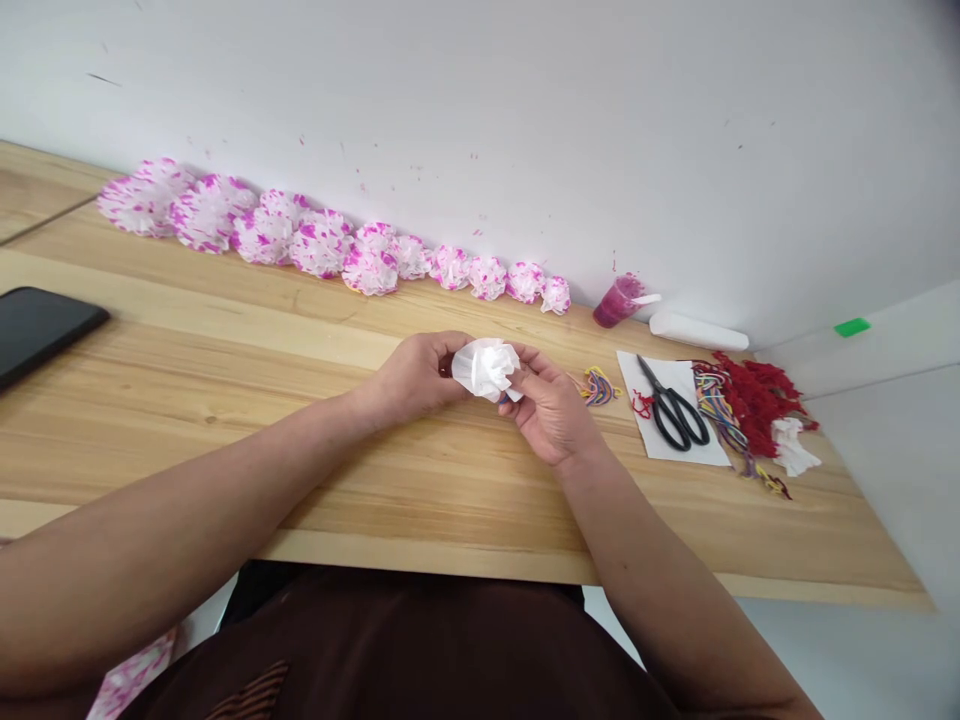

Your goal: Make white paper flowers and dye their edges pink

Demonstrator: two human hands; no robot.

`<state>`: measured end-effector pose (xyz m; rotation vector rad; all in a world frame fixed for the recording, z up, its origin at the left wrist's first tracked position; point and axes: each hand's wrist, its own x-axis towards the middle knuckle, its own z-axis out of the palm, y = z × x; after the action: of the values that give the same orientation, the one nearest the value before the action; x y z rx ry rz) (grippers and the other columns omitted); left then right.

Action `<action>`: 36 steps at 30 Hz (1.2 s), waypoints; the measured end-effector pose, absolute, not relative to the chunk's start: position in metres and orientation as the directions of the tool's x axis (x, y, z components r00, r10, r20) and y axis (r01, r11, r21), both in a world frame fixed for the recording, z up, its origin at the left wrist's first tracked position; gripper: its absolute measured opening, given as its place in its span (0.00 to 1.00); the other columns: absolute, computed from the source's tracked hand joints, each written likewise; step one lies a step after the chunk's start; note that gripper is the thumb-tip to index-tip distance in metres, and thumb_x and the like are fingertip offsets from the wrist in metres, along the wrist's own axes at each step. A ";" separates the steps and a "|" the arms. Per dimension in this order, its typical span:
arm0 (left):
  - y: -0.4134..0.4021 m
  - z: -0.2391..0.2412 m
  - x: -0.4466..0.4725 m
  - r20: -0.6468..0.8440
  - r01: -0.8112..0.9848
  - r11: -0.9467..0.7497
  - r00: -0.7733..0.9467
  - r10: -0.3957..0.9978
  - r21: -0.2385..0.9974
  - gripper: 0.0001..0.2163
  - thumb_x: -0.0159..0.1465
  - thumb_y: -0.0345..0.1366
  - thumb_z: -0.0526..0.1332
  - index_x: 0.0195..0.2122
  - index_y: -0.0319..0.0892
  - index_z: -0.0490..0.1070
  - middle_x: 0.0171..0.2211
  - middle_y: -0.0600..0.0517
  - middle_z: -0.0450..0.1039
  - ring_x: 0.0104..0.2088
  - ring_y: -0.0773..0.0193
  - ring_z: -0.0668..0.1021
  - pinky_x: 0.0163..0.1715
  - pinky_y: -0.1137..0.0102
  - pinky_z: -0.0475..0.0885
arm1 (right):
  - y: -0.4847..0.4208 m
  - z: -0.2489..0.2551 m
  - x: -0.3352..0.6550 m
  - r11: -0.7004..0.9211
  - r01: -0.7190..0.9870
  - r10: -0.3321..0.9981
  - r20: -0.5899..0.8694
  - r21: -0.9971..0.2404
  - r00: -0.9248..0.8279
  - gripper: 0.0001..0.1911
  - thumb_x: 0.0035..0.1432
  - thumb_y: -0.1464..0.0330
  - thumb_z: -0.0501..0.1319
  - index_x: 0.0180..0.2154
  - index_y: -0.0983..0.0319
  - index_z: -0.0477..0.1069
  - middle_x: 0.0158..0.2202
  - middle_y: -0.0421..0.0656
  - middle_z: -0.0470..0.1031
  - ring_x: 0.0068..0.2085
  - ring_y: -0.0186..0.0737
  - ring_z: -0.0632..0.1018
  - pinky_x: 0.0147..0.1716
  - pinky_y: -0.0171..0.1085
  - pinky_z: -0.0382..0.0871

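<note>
A white tissue paper flower [486, 368], ruffled in the middle with a flat petal spread toward the left, is held between my two hands above the table. My left hand [418, 378] grips its left edge, fingers curled behind it. From the right, my right hand [551, 405] pinches its folds with the thumb in front and fingers partly hidden beneath. Just right of my right hand lies a small bunch of coloured yarn pieces [598, 386].
Pink-spotted paper flowers [262, 232] line the wall. A cup of magenta liquid [619, 302] stands beside a white roll [699, 330]. Black-handled scissors [673, 405] rest on white paper [637, 375], near red yarn [757, 395] and crumpled tissue [793, 447]. A phone [45, 330] lies left.
</note>
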<state>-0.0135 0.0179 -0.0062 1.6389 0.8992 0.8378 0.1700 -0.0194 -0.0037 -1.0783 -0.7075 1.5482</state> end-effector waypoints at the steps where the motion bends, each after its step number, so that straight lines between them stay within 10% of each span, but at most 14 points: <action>1: 0.018 -0.006 -0.014 0.092 0.155 -0.186 0.473 0.876 0.970 0.11 0.52 0.32 0.69 0.38 0.39 0.78 0.30 0.55 0.77 0.29 0.67 0.74 0.28 0.74 0.67 | -0.019 -0.004 0.170 -0.247 -0.423 0.963 -0.269 -0.872 -0.007 0.25 0.37 0.67 0.79 0.39 0.60 0.76 0.29 0.35 0.78 0.23 0.30 0.75 0.17 0.27 0.69; 16: 0.016 -0.009 -0.014 0.147 0.151 -0.237 0.448 0.882 0.960 0.23 0.51 0.44 0.77 0.46 0.40 0.78 0.38 0.50 0.80 0.36 0.61 0.79 0.35 0.69 0.74 | -0.019 -0.008 0.170 -0.135 -0.322 0.984 -0.164 -0.937 0.063 0.22 0.40 0.67 0.76 0.40 0.59 0.74 0.32 0.36 0.79 0.26 0.30 0.76 0.21 0.29 0.69; 36: 0.005 -0.007 -0.010 0.357 0.351 -0.539 0.465 0.810 0.766 0.10 0.58 0.28 0.64 0.39 0.42 0.80 0.38 0.51 0.74 0.30 0.68 0.75 0.31 0.72 0.71 | -0.025 -0.016 0.165 0.031 0.154 0.993 0.048 -0.988 0.110 0.19 0.48 0.72 0.66 0.44 0.57 0.72 0.32 0.35 0.77 0.29 0.34 0.74 0.30 0.36 0.70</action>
<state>-0.0102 0.0048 -0.0070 2.1019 0.9609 0.9684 0.1646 -0.0253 -0.0159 -1.3418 -1.2522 1.0195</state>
